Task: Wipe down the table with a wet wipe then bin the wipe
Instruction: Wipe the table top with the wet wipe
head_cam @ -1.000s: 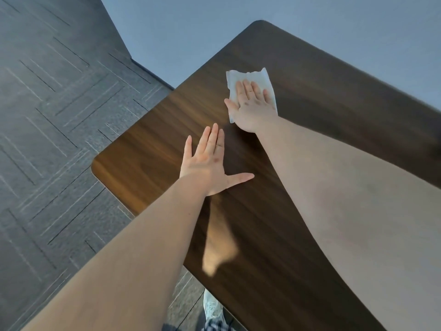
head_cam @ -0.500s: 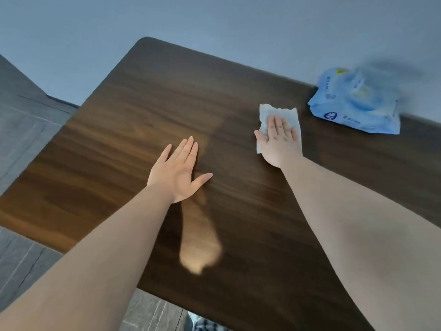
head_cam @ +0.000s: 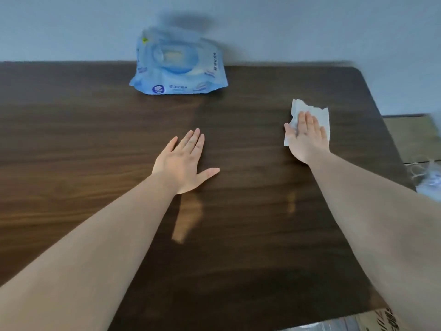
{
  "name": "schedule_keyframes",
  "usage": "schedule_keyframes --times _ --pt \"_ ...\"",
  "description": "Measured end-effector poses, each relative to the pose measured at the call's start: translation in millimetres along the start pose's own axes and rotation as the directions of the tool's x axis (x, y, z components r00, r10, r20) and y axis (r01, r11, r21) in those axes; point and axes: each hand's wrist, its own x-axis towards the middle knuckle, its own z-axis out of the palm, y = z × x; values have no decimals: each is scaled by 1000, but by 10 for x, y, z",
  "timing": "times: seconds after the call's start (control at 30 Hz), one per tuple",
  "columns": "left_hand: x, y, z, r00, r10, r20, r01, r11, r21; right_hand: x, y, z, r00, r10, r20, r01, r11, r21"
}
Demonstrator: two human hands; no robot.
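A dark wooden table [head_cam: 95,144] fills most of the view. A white wet wipe [head_cam: 321,115] lies flat on it toward the right side, pinned under the fingers and palm of my right hand [head_cam: 306,137]. My left hand [head_cam: 182,163] rests flat on the middle of the table, fingers together and thumb out, holding nothing. No bin is clearly visible.
A blue pack of wet wipes [head_cam: 177,68] leans against the grey wall at the table's far edge. Past the table's right edge sits a brown cardboard surface [head_cam: 412,137] with something crumpled and pale blue-white [head_cam: 429,180] on it. Cardboard also shows at the bottom right corner.
My right hand has slid the wipe to the right across the table, from near the left corner to the right side. The view has swung right with it; the left hand stays flat.
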Motion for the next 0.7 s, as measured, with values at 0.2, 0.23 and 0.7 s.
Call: schedule_keyframes --times 0.2,0.23,0.7 --pt "388 711 -27 998 18 55 -19 999 28 -9 976 -91 993 118 -2 -118 993 20" --pt "413 736 -27 998 -2 68 0 1000 25 -32 1073 -94 992 125 2 -125 992 19" --pt "131 594 -98 998 -16 67 16 1000 1 -693 800 100 992 94 83 -95 995 11"
